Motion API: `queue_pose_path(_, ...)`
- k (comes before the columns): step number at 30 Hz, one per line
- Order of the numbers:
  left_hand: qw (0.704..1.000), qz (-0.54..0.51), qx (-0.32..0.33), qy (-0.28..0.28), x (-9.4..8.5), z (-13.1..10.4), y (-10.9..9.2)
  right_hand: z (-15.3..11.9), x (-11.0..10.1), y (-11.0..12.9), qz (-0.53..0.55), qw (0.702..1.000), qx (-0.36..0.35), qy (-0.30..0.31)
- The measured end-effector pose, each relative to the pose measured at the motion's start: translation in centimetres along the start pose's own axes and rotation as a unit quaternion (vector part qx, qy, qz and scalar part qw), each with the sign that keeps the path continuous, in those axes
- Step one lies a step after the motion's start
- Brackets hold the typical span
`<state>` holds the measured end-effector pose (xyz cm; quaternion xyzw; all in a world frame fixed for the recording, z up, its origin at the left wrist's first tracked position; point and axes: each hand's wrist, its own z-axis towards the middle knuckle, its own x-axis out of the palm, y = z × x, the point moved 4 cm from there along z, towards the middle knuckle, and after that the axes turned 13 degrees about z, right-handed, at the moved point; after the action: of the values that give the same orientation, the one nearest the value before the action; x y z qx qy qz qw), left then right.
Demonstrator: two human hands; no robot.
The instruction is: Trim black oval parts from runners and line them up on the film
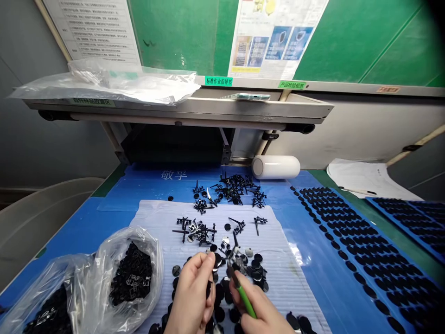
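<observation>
My left hand (195, 292) is closed, thumb against fingers, on a small black disc (217, 260) that shows at the fingertips. My right hand (259, 308) grips a green-handled tool (246, 301) with a dark front end; its tip points up and left, close to the disc. What kind of tool it is cannot be made out. Loose black discs (256, 274) lie around and under both hands on a white ribbed sheet (288, 287). Beyond them sit black plastic sprue pieces (201, 232), some mixed with shiny discs.
Two clear plastic bags of small black parts (134, 273) stand at the left. A larger heap of black sprues (236, 188) lies near a white cylinder (276, 167). Rows of black discs (361, 246) cover the right side. A shelf (243, 109) overhangs the back.
</observation>
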<state>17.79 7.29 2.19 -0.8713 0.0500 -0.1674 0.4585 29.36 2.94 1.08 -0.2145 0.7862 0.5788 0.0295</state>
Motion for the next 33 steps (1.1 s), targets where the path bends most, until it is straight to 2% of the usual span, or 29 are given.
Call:
queue_pose_path(3, 0.999, -0.044, -0.003, 0.025, -0.5, 0.0, 0.6, 0.3, -0.2, -0.2, -0.009, 1.0, 0.008, -0.001)
queue_pose_path(7, 0.994, -0.108, -0.006, 0.013, -0.8, -0.2, 0.9, 0.7, 0.4, -1.0, 0.001, 0.999, 0.032, 0.029)
queue_pose_path(11, 0.993, -0.116, -0.011, 0.007, -0.7, -0.1, 1.3, 1.1, 0.8, -1.7, 0.007, 0.996, 0.081, 0.034)
queue_pose_path(16, 0.993, -0.115, -0.004, -0.016, -0.8, 0.3, 1.4, 1.6, 0.6, -1.2, 0.011, 0.997, 0.068, 0.027)
queue_pose_path(24, 0.996, -0.069, 0.006, -0.062, -1.5, 0.9, 0.5, 3.1, -0.3, -0.1, -0.016, 0.999, 0.033, 0.029)
queue_pose_path(29, 0.996, 0.016, 0.011, -0.091, -2.8, 3.6, 1.0, 6.0, -0.7, 0.4, 0.019, 0.999, 0.006, 0.046)
queue_pose_path(33, 0.987, 0.121, 0.036, -0.099, -4.3, 4.6, 0.8, 8.6, -1.5, 0.2, 0.061, 0.997, 0.033, 0.039)
